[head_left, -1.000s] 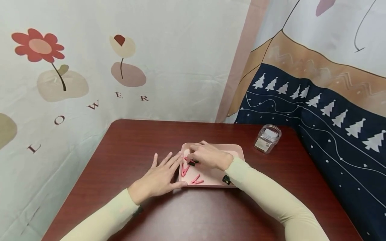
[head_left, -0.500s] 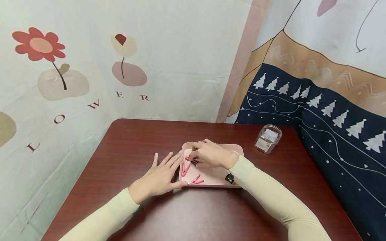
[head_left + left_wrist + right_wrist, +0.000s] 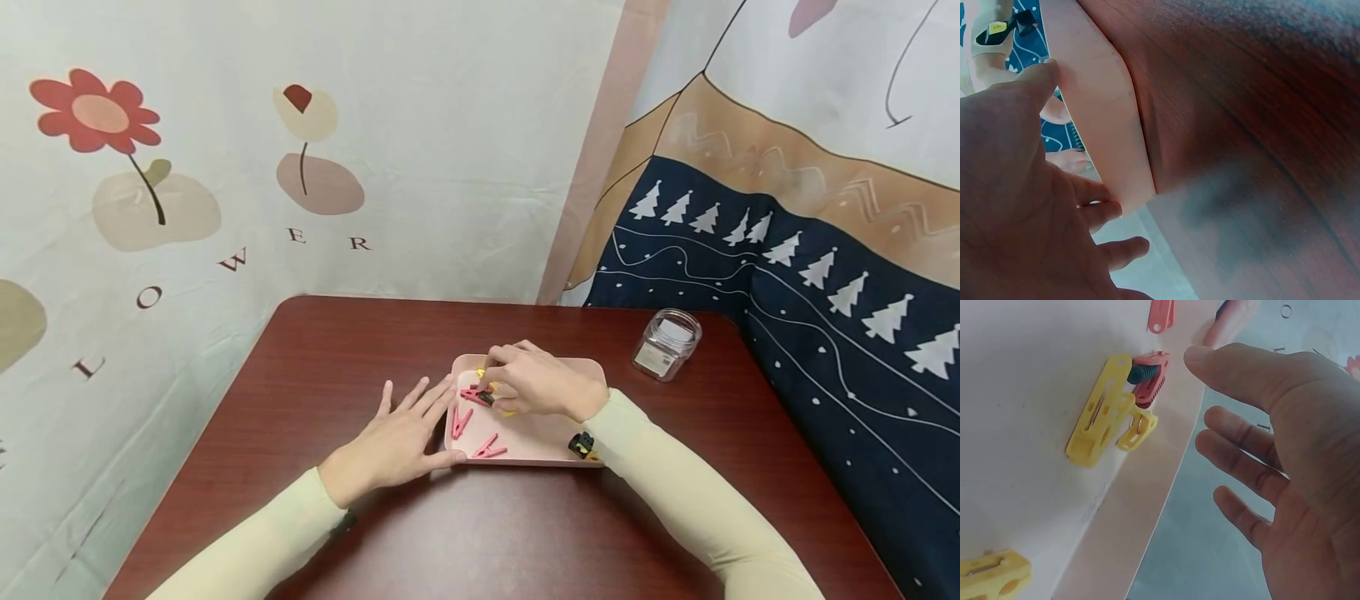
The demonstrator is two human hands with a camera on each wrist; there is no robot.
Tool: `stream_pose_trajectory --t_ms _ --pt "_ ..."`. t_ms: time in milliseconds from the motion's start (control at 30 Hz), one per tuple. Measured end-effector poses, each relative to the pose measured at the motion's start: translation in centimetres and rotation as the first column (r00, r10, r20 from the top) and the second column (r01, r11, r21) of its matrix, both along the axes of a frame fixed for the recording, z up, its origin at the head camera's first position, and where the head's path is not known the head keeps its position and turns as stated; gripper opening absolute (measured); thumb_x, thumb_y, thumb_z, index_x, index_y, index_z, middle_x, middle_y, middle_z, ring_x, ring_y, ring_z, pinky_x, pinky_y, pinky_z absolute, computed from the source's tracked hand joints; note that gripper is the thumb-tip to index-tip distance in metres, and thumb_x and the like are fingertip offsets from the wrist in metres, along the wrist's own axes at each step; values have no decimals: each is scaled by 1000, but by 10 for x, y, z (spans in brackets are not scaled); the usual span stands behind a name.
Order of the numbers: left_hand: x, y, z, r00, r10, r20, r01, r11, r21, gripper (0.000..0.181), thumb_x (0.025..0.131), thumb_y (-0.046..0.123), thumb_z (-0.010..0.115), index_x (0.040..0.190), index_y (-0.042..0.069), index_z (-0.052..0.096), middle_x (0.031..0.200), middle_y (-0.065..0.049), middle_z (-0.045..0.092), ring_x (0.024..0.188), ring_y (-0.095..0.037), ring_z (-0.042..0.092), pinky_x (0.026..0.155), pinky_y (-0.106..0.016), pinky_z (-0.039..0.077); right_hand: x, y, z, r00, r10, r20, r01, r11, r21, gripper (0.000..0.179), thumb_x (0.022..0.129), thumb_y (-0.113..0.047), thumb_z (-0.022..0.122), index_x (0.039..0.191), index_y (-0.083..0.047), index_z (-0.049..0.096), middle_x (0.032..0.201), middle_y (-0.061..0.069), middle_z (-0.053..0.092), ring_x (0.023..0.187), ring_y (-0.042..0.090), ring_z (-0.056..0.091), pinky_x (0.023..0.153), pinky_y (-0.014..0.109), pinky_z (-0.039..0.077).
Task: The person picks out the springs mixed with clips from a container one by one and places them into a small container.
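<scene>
My left hand (image 3: 397,446) lies spread along the left end of a pink tray (image 3: 592,368), straight fingers at the rim and thumb at the near corner. Over the tray's far left part, my right hand (image 3: 536,382) reaches down with fingertips close to a dark green coil (image 3: 1143,374). In the right wrist view its thumb and fingers stand apart, with nothing seen between them. The coil lies between a pink clothespin (image 3: 1150,387) and a long yellow clothespin (image 3: 1099,415). A smaller yellow clothespin (image 3: 1137,430) sits beside these. Part of the tray is hidden by the right hand.
Two more pink clothespins (image 3: 490,447) lie along the tray's near left part. Another yellow clothespin (image 3: 991,575) lies farther along the tray. Toward the back right of the brown table (image 3: 360,333) stands a clear jar (image 3: 666,346). Printed cloths hang behind.
My right hand has shifted a little right and away from me, uncovering more of a pink clothespin, the coil and a bit of yellow. The left hand has stayed put.
</scene>
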State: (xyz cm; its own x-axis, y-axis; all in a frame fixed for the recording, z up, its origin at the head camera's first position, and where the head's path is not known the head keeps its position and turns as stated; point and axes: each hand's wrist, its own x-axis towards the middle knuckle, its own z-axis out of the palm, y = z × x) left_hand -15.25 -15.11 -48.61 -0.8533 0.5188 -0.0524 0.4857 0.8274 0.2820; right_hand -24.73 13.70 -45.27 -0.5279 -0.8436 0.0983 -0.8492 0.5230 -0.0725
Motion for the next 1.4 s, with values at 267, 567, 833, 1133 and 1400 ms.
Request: stream_pose_trajectory --t_ms 267,567,833,1133,1400 --pt "0 0 0 1000 1 -4 -2 1000 -14 106 108 76 67 185 12 32 197 -5 26 179 -48 32 134 -94 14 3 11 4 997 -56 47 58 998 -40 29 101 -31 95 127 -22 87 130 3 74 121 22 72 119 52 55" --pt "1 0 1 1000 9 7 -9 1000 -8 106 108 75 68 185 12 32 197 -5 26 179 -48 32 134 -94 13 5 24 7 992 -103 76 110 990 -85 27 102 -30 94 126 -23 86 134 1 75 129 23 71 122 52 55" --pt "1 1 1 1000 8 6 -8 1000 -9 107 107 76 68 185 12 33 197 -5 26 179 -48 32 134 -94 13 8 36 9 978 -162 131 178 977 -115 32 100 -29 95 130 -24 86 137 1 75 133 24 69 124 52 53" --pt "1 2 1 1000 6 -3 -6 1000 -26 105 108 75 68 185 12 34 197 -5 26 179 -48 33 134 -94 14 10 50 8 969 -205 140 227 960 -165 34 100 -29 95 131 -19 86 136 2 75 131 26 70 122 54 54" --pt "2 2 3 1000 7 -6 -8 999 -36 105 108 73 69 185 12 33 197 -5 26 179 -48 31 135 -93 13 10 66 7 952 -255 171 286 938 -195 32 100 -27 95 130 -22 87 135 2 75 131 26 69 121 57 54"
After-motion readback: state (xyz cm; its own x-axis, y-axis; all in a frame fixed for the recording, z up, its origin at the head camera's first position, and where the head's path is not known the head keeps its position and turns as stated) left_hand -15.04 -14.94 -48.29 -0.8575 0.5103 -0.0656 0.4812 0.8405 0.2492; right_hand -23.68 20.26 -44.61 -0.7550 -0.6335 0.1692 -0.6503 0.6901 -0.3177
